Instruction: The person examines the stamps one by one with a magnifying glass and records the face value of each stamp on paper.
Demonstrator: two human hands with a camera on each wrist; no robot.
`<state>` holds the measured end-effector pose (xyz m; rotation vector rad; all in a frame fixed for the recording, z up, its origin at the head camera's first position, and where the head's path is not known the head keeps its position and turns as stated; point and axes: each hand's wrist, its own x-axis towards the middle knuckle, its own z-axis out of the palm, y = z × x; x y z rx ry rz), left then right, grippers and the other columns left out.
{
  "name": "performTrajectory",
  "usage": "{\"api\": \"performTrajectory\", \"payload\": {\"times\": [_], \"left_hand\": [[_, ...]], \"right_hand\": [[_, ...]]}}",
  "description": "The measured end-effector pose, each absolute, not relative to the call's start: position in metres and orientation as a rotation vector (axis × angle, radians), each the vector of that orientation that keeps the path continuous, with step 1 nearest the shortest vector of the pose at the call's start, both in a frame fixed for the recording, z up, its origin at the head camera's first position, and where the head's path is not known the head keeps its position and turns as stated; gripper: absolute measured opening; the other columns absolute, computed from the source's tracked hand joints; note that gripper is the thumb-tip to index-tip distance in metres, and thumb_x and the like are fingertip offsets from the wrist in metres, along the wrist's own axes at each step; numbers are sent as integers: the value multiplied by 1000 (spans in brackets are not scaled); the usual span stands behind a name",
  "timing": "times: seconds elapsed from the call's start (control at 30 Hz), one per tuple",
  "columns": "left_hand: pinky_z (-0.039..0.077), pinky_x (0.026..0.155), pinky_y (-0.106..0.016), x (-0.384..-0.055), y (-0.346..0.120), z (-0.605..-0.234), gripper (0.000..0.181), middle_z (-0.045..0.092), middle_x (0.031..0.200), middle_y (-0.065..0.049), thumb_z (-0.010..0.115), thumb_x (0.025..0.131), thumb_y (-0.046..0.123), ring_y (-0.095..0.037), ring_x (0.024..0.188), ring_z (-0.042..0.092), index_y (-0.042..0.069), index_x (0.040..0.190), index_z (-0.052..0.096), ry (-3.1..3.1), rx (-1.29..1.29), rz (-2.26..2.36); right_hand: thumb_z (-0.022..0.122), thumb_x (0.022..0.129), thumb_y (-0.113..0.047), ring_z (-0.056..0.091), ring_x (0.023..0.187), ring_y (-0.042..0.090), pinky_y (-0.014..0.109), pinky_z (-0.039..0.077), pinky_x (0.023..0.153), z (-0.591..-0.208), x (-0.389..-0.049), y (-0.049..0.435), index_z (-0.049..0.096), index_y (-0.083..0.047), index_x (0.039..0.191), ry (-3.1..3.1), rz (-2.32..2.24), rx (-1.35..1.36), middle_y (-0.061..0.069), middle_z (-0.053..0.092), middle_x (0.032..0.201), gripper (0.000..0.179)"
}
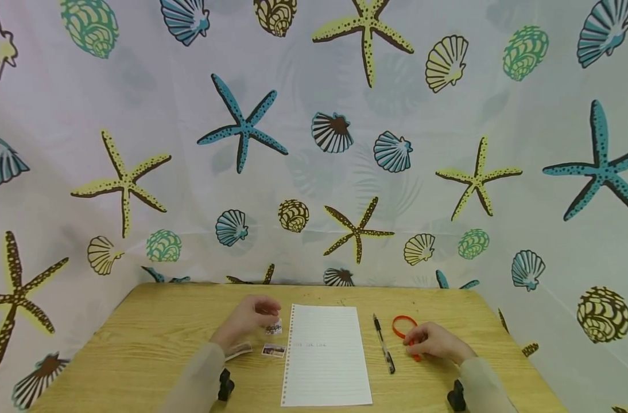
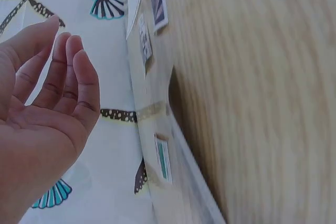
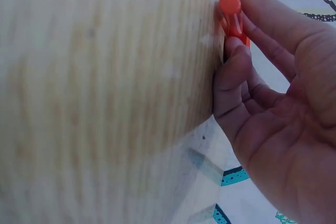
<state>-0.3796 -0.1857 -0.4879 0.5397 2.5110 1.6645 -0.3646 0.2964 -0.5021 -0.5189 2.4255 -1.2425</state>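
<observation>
Above the left part of the table my left hand (image 1: 252,318) is raised, its fingers loosely bent and holding nothing. Below it lie small white-bordered picture stamps: one stamp (image 1: 274,327) by the fingertips and another stamp (image 1: 274,350) nearer me. A pale curved sheet (image 1: 239,350) stands partly behind the wrist. My right hand (image 1: 438,341) pinches the handle of a red magnifying glass (image 1: 395,331), whose ring lies toward the far side. In the right wrist view, the round end of its red handle (image 3: 231,4) shows between thumb and fingers.
A lined, punched sheet of paper (image 1: 326,373) with a short handwritten line lies mid-table. A black-and-clear pen (image 1: 383,344) lies between the paper and my right hand. A shell-and-starfish curtain (image 1: 303,189) surrounds the wooden table (image 1: 154,321) on its far side and flanks.
</observation>
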Motion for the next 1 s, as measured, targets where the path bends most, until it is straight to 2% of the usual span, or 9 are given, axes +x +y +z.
{"api": "performTrajectory", "payload": {"times": [0.23, 0.47, 0.67, 0.77, 1.0], "left_hand": [[55, 81, -37, -378, -207, -486, 26, 63, 114, -25, 67, 92, 8, -22, 96, 62, 1, 117, 65, 2546, 551, 1606], [55, 78, -44, -376, -218, -487, 28, 63, 117, -26, 63, 94, 7, -23, 97, 63, -1, 121, 63, 2541, 498, 1627], [55, 81, -46, -376, -228, -487, 32, 64, 118, -24, 64, 94, 12, -22, 98, 63, -1, 123, 62, 2558, 412, 1637], [54, 83, -47, -375, -234, -485, 33, 62, 119, -26, 63, 95, 12, -27, 101, 63, -2, 125, 60, 2548, 397, 1652], [56, 82, -41, -375, -248, -485, 32, 62, 119, -27, 61, 95, 7, -26, 101, 64, -5, 125, 59, 2589, 437, 1613]], "right_hand": [[74, 87, -12, 43, 53, 9, 22, 39, 50, -503, -364, 294, 72, 1, 102, 2465, -1228, -539, -1, 61, 71, 20], [73, 86, -8, 43, 52, 8, 24, 39, 51, -501, -364, 291, 72, 1, 105, 2467, -1241, -470, -2, 65, 72, 21], [71, 84, -6, 48, 57, 10, 25, 43, 53, -497, -363, 292, 73, -1, 105, 2501, -1215, -454, 1, 67, 79, 22], [70, 85, -5, 50, 57, 10, 25, 45, 52, -495, -363, 292, 73, -2, 106, 2497, -1226, -416, 1, 66, 79, 22], [72, 86, -9, 53, 53, 10, 28, 52, 53, -494, -364, 296, 71, -1, 113, 2465, -1276, -347, 3, 63, 79, 29]]}}
